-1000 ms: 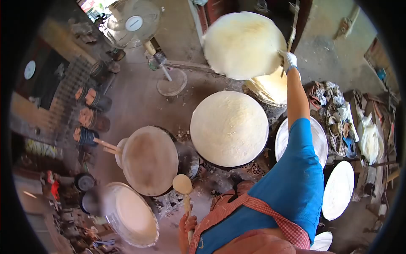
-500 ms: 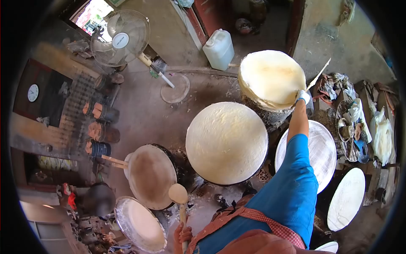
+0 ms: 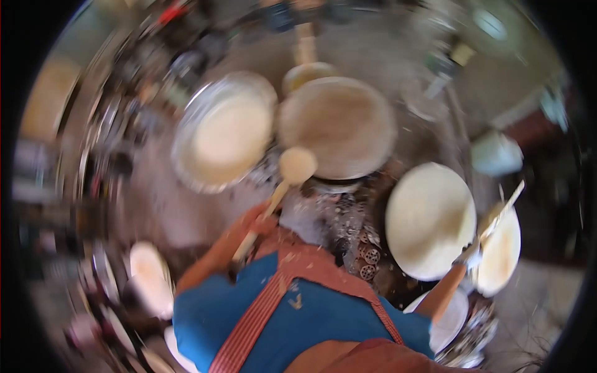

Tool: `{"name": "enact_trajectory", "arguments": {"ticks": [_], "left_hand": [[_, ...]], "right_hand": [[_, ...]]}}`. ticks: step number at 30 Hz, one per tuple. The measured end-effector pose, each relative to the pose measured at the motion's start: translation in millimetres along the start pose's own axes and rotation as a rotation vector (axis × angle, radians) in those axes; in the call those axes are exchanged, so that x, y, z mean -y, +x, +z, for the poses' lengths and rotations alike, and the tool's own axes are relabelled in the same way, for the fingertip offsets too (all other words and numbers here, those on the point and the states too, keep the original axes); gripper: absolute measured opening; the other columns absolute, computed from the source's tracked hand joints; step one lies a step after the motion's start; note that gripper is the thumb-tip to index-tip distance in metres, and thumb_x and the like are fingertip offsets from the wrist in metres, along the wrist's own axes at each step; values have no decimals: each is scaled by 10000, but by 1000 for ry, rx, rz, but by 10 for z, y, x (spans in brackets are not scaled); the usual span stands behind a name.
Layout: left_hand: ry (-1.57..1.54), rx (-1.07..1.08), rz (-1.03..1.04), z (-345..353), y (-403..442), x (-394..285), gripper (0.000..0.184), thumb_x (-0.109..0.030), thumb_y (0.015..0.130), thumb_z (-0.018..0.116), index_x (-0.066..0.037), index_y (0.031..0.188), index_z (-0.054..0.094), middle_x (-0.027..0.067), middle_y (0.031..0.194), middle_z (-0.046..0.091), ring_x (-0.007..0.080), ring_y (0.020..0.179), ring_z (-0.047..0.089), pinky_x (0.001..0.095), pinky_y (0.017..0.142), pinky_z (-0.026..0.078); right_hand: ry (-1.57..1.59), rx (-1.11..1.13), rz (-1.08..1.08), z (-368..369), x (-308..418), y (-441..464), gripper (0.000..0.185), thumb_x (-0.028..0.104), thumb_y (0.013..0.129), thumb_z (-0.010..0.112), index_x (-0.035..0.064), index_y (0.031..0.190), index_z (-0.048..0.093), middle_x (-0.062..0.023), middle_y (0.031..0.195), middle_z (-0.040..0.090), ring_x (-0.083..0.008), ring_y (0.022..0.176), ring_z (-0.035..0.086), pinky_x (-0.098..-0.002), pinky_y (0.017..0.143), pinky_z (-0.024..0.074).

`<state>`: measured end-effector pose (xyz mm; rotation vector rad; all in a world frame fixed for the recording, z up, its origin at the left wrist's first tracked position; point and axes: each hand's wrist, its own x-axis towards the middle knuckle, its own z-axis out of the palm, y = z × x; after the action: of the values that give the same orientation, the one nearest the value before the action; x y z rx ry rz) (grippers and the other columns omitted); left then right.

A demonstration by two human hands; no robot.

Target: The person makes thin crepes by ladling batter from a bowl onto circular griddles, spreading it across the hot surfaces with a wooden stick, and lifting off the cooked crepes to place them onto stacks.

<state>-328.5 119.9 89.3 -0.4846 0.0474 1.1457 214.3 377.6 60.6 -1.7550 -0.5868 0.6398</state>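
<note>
My left hand [image 3: 263, 221] grips the handle of a ladle [image 3: 297, 165] with a round, pale head. The ladle's head is over the floor between a metal basin [image 3: 185, 140] of creamy batter [image 3: 231, 133] and a round brown griddle [image 3: 337, 127]. My right hand [image 3: 471, 255], in a whitish glove, is closed around a long pale stick [image 3: 502, 210] that points up and outward. It is between a griddle covered by a pale round sheet [image 3: 429, 221] and a stack of pale round sheets [image 3: 499, 252]. Motion blur hides the fingers' detail.
A white jug [image 3: 496, 153] stands by the wall at right. Perforated round briquettes [image 3: 369, 264] lie on the floor near my body. A white disc [image 3: 449, 320] is below my right forearm, and another pale disc [image 3: 151, 278] is at lower left.
My view has swung left toward the basin and brown griddle. My right arm, earlier stretched to the stack with the stick, is now lower at my right side. The ladle stays in my left hand.
</note>
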Motion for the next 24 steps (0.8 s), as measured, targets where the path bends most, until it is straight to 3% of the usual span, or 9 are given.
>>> {"name": "enact_trajectory", "arguments": {"ticks": [1,2,5,7,10,15,16,19,24], "left_hand": [[18,49,18,-283,-1035,22,401,-346,898,435,-223,1274,369,17,598,377,65,389,339,180,302,308],[46,89,15,-21,-446,-389,397,-352,896,437,-215,1265,380,18,597,379,66,390,339,181,302,305],[183,96,130,-197,-1187,-897,406,-352,883,464,-174,1240,386,20,604,392,66,394,348,184,290,294],[619,-237,444,215,-1508,-1119,455,-304,862,503,-120,1240,328,21,624,426,69,399,370,184,282,289],[919,-596,621,42,-1755,-1886,456,-234,854,503,-178,1265,312,30,667,464,69,392,374,172,283,286],[517,-769,393,-1173,-1957,-3442,425,-143,822,492,-124,1214,330,50,583,437,128,398,426,233,285,302],[582,-822,397,-1220,-1964,-3533,408,-145,820,497,-119,1196,340,50,577,433,129,392,422,235,284,301],[766,-977,395,-1380,-1928,-3596,358,-152,817,509,-104,1142,368,51,559,422,135,377,412,238,282,299],[1041,-1193,438,-1390,-1790,-3689,296,-161,811,526,-83,1070,406,53,534,407,143,357,399,243,279,296]], "right_hand": [[-11,136,-80,321,177,-473,165,194,745,624,55,820,577,10,567,434,-71,441,366,-214,373,292],[20,286,-97,673,199,-831,167,189,751,623,61,838,561,26,549,404,-50,423,341,-193,356,254],[-69,797,-82,1637,518,-2324,183,189,760,615,58,880,574,42,539,393,-30,417,325,-183,350,240],[-419,1111,-85,2251,689,-3062,200,177,775,601,5,877,607,17,626,505,-48,494,438,-196,407,328],[-938,1325,-811,3120,584,-4172,354,372,721,565,63,883,623,-194,802,601,-305,733,584,-381,656,445],[-1377,1403,-1411,3771,87,-5669,313,368,730,527,73,740,628,-115,639,615,-310,682,608,-407,654,461],[-1395,1404,-1418,3789,278,-5777,313,368,730,527,73,740,628,-115,639,615,-310,682,608,-407,654,461],[-1295,1501,-895,3781,361,-5695,319,356,715,544,71,827,630,-178,767,616,-323,729,602,-402,648,468],[-1475,1469,-1076,3616,111,-5894,441,481,737,522,59,833,605,-179,792,615,-345,732,592,-426,656,450]]}}
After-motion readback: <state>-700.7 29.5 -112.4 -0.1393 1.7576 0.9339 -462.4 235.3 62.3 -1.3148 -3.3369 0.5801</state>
